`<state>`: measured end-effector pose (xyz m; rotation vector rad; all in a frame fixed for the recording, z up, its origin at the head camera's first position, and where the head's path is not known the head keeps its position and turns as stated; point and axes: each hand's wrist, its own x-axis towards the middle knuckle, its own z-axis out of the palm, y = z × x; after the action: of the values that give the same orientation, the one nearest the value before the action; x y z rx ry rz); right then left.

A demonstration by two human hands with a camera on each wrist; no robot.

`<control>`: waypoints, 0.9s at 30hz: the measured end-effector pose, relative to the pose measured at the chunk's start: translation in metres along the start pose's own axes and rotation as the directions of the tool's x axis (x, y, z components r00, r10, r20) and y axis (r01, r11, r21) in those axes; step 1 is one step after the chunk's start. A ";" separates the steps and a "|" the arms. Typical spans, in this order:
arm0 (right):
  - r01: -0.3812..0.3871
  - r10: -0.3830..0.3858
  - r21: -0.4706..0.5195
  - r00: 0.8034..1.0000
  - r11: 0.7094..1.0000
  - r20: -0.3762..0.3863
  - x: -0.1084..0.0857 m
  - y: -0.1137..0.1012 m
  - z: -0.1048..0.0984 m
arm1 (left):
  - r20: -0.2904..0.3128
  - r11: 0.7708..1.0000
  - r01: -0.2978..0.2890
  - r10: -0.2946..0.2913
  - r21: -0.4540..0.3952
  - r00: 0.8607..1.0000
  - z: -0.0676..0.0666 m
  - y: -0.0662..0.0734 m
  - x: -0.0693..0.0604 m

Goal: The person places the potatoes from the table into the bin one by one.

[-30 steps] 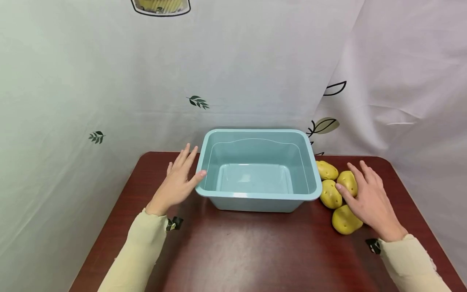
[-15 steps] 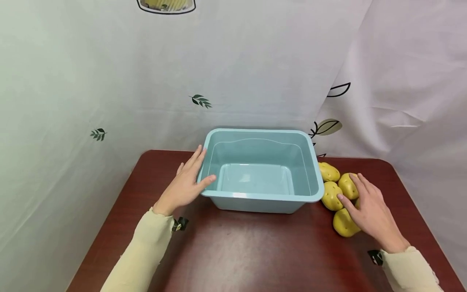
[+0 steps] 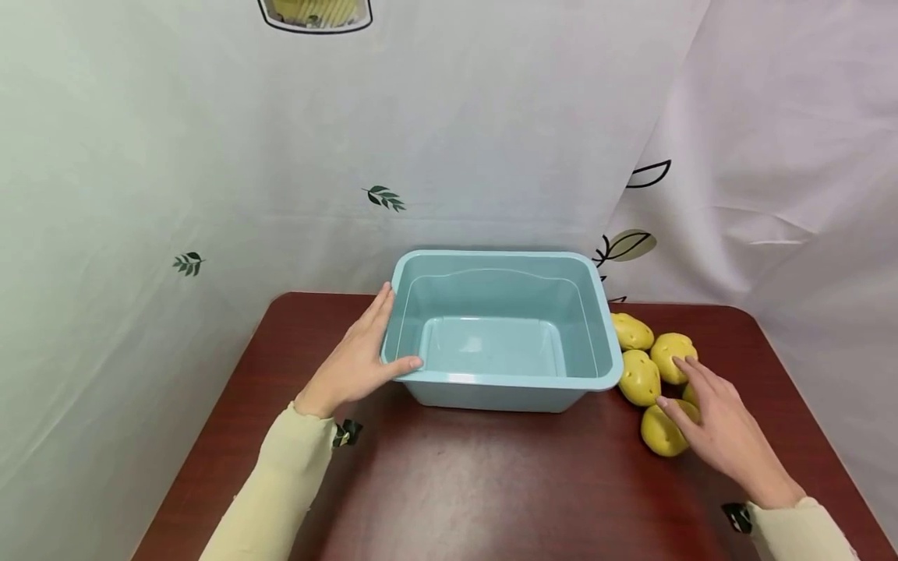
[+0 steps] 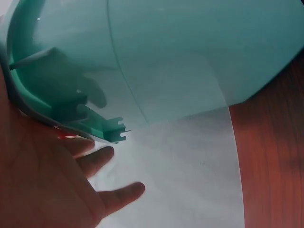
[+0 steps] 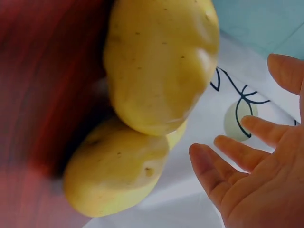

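A pale blue tub [image 3: 484, 399] sits in the middle of the head view, long side toward the person, its inner floor in sight. The left hand [image 3: 354, 358] is at its left end, the thumb lying over the rim at the near left corner and set wide from the fingers, which are nearly straight and run along the outside of the left rim. I cannot tell how firmly they press. In the left wrist view the tub's side fills the upper part, with the fingers stretched out at lower left.

To the right of the tub, right of centre in the head view, is a cluster of yellow potatoes [image 3: 639, 379]. The uppermost is partly hidden behind the tub's rim, and one more shows only in part beside the right hand [image 3: 730, 428]. That hand hovers by the lower right of the cluster, fingers lightly bent and thumb held wide of them, in front of part of the lowest potato. In the right wrist view the fingers are spread at the right edge, with a gap between them and two large potatoes; a third peeks out behind.

Everything stands on a dark red-brown table [image 3: 463, 483]. Cream sleeves [image 3: 270, 483] enter from the lower edge, with a small black patch [image 3: 347, 432] near each wrist. Behind hangs a whitish cloth [image 3: 491, 132] with printed leaves [image 3: 384, 198].
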<state>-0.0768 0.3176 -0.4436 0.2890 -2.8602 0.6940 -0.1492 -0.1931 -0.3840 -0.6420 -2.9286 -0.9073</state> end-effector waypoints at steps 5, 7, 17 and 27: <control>0.031 -0.031 -0.006 1.000 1.000 -0.006 -0.008 0.006 0.004 | -0.018 0.999 -0.052 0.052 0.016 0.998 0.001 -0.004 0.001; 0.042 -0.042 -0.009 0.999 0.999 -0.011 -0.011 0.009 0.005 | -0.026 0.998 -0.059 0.059 0.006 0.998 0.001 -0.004 0.001; 0.076 -0.076 -0.014 0.997 0.997 0.001 -0.021 0.017 0.009 | -0.024 0.997 -0.066 0.066 -0.027 0.998 0.002 -0.004 -0.001; 0.081 -0.081 -0.049 0.997 0.995 0.008 -0.027 0.016 0.011 | 0.015 0.997 -0.059 0.060 -0.050 0.998 0.000 -0.004 0.000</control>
<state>-0.0557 0.3306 -0.4658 0.3978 -2.8485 0.6073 -0.1508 -0.1960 -0.3855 -0.7377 -2.8924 -0.9754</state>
